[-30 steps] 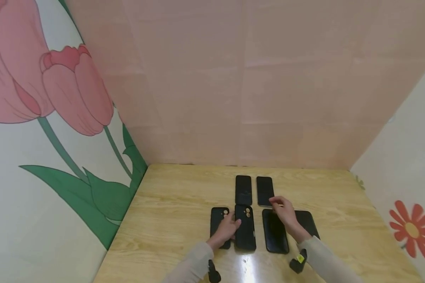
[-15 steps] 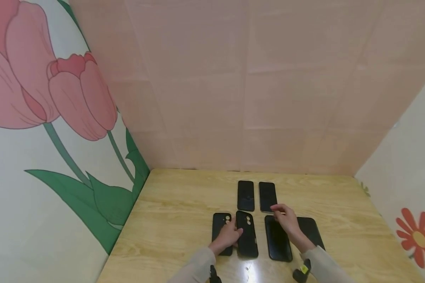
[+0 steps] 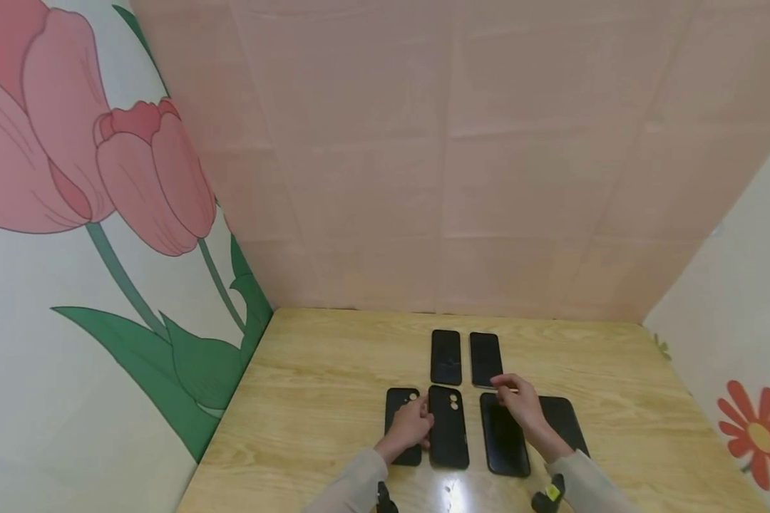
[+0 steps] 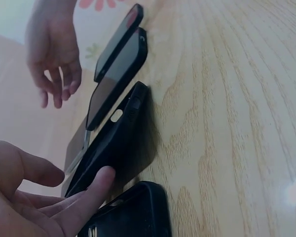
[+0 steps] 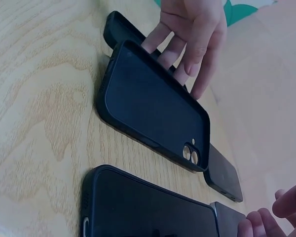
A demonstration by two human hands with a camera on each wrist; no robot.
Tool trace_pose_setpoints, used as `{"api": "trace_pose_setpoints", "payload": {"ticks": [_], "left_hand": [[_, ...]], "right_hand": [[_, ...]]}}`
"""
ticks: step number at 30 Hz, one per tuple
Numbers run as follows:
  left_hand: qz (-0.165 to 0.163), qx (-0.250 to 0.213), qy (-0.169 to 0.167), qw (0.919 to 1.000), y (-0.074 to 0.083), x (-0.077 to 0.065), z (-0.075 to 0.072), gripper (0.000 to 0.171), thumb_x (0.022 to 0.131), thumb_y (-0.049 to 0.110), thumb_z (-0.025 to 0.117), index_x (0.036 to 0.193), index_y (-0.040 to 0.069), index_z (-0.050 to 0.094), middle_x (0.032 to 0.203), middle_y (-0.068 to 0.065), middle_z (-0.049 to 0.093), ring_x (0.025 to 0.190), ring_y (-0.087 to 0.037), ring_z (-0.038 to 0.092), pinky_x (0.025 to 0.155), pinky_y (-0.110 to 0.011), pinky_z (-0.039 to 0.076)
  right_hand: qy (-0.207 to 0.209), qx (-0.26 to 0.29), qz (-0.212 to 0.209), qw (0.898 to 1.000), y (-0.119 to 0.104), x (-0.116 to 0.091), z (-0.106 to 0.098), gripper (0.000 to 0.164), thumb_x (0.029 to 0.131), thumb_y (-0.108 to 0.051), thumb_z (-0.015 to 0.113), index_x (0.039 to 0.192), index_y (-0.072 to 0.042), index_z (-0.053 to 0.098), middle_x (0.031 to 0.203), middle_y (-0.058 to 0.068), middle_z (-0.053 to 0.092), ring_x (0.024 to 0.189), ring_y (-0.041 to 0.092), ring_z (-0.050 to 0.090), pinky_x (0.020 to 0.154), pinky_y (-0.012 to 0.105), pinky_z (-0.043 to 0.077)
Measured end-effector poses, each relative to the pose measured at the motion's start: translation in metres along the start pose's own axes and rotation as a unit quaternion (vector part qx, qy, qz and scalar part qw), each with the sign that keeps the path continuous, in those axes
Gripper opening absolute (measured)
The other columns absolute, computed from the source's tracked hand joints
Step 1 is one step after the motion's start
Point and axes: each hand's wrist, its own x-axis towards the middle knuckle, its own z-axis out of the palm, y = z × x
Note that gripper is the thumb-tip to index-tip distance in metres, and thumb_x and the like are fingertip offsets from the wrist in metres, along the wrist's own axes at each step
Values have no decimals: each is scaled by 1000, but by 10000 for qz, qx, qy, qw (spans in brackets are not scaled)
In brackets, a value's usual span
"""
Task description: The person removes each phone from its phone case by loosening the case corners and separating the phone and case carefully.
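Note:
A black phone case [image 3: 449, 438] lies at the middle front of the table, its inner side and camera cutouts showing. In the right wrist view the case [image 5: 148, 103] leans with one long edge raised. My left hand [image 3: 408, 426] is at that edge, fingers extended behind it and thumb apart from them. Under this hand lies a second black case [image 3: 394, 406], partly covered. My right hand [image 3: 520, 405] hovers over the upper end of a black phone in a case [image 3: 505, 452], fingers loosely bent and holding nothing.
Behind the cases lie two dark phones, one on the left [image 3: 445, 358] and one on the right [image 3: 485, 358]. Another black cased phone [image 3: 563, 422] lies to the right, partly behind the right forearm. A pink wall covering [image 3: 449, 214] rises at the table's back edge.
My left hand has shifted slightly left from the middle case's edge, and its thumb has come away. The right hand hovers in the same place. The head view has tilted a little upward.

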Motion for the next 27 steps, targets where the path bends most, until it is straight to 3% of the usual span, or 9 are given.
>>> {"api": "trace_pose_setpoints", "payload": {"ticks": [6,16,22,27], "left_hand": [[79,88,121,9999,-1,1,-1,44,93,-1,55,137,-7,51,70,-3,60,52,-26,65,50,-27,52],[202,129,111,9997,-1,1,-2,37,93,-2,55,129,-10,58,91,-12,71,54,-20,65,53,-26,53],[145,110,139,9997,-1,0,-2,36,94,-2,55,129,-9,58,85,-10,70,52,-19,64,53,-25,51],[139,52,131,9998,2,0,-4,36,93,-2,55,129,-9,58,89,-12,71,51,-19,64,52,-24,50]], "right_hand": [[-69,99,1,9999,0,-1,0,25,97,3,44,115,13,58,116,30,57,93,35,59,77,37,55],[-104,99,79,9999,2,-2,-1,25,97,3,45,116,13,58,112,25,58,93,35,59,77,37,54],[-119,125,57,9998,5,-3,-2,25,96,4,45,115,14,58,111,26,58,93,36,60,79,41,54],[-158,140,22,9998,3,-3,-5,24,96,5,46,113,14,58,109,28,57,89,33,59,77,42,54]]}}
